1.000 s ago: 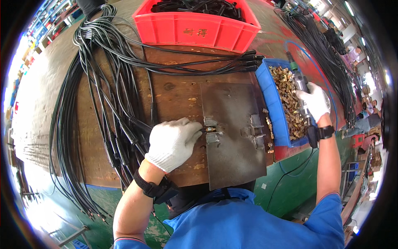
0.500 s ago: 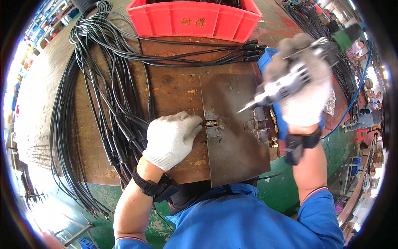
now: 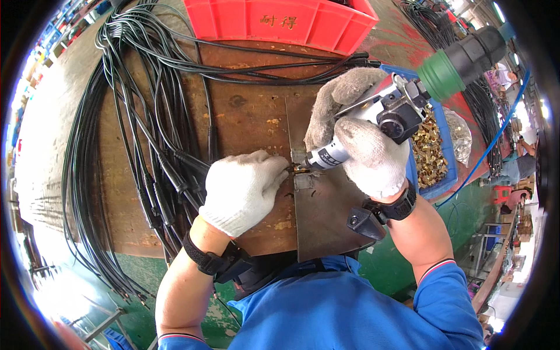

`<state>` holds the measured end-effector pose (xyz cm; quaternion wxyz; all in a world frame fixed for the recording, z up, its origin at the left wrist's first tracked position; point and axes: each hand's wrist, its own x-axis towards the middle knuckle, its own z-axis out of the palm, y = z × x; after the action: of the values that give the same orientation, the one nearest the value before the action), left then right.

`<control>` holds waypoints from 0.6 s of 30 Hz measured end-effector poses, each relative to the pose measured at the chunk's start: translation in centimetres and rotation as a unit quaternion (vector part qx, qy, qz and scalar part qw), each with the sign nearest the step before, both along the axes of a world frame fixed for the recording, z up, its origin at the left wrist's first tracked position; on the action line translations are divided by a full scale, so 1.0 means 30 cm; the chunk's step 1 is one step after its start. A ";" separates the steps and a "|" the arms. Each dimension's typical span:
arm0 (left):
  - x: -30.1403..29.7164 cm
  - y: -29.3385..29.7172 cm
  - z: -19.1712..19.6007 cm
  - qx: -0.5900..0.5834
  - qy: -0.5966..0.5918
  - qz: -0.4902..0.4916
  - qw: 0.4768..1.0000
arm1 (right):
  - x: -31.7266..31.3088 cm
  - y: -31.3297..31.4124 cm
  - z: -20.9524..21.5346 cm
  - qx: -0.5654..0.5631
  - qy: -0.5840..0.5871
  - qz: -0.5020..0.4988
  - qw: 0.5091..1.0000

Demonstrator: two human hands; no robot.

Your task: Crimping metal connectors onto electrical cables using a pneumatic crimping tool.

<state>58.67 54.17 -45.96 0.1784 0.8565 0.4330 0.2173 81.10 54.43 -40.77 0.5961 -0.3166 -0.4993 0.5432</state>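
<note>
My left hand (image 3: 242, 189), in a white knit glove, is closed in a pinch at the left edge of the dark metal plate (image 3: 326, 224). Its fingertips meet the end of a small brass connector (image 3: 298, 170) seated in a holder on the plate; what they pinch is hidden. My right hand (image 3: 367, 140), also gloved, grips a silver and black air screwdriver (image 3: 382, 111) with a green collar. The tool slants down to the left, its nose right at the brass connector, so its tip and part of the holder are hard to see.
Bundled black cables (image 3: 154, 146) lie at the left and hang over the table edge. At the back stands a red bin (image 3: 280, 26). A blue tray (image 3: 443, 184) of small brass parts (image 3: 429, 146) sits right, beside a clear plastic bag (image 3: 459, 137). A blue air hose (image 3: 501, 128) runs down the right.
My right hand has swung left and down with the air screwdriver, bringing its nose to the brass connector and uncovering the blue tray. My left hand has stayed nearly in place.
</note>
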 end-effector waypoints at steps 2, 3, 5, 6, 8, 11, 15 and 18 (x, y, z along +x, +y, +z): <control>0.002 -0.002 -0.006 0.004 -0.007 0.002 1.000 | 0.004 0.018 0.008 0.023 -0.042 0.064 0.997; 0.000 -0.002 -0.008 0.009 -0.012 0.003 1.000 | 0.005 0.034 0.017 0.036 -0.062 0.097 0.993; -0.007 -0.006 -0.017 0.026 -0.014 0.004 1.000 | 0.004 0.065 0.039 0.064 -0.102 0.163 0.979; -0.006 -0.003 -0.022 0.041 -0.018 -0.002 0.999 | 0.006 0.080 0.063 0.034 -0.115 0.200 0.972; -0.010 -0.002 -0.027 0.051 -0.007 -0.003 0.999 | 0.001 0.122 0.078 0.073 -0.134 0.287 0.946; -0.015 -0.006 -0.026 0.067 -0.013 -0.004 0.998 | -0.024 0.113 0.088 0.060 -0.109 0.313 0.941; -0.009 -0.011 -0.014 0.063 -0.026 0.000 0.998 | -0.049 0.062 0.053 0.088 -0.125 0.230 0.961; -0.007 -0.013 -0.016 0.058 -0.024 0.007 0.998 | -0.085 0.038 0.034 0.208 -0.292 0.090 0.929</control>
<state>58.46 53.77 -46.44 0.1377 0.8566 0.4213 0.2640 78.54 55.57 -39.76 0.4251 -0.2840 -0.7797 0.3616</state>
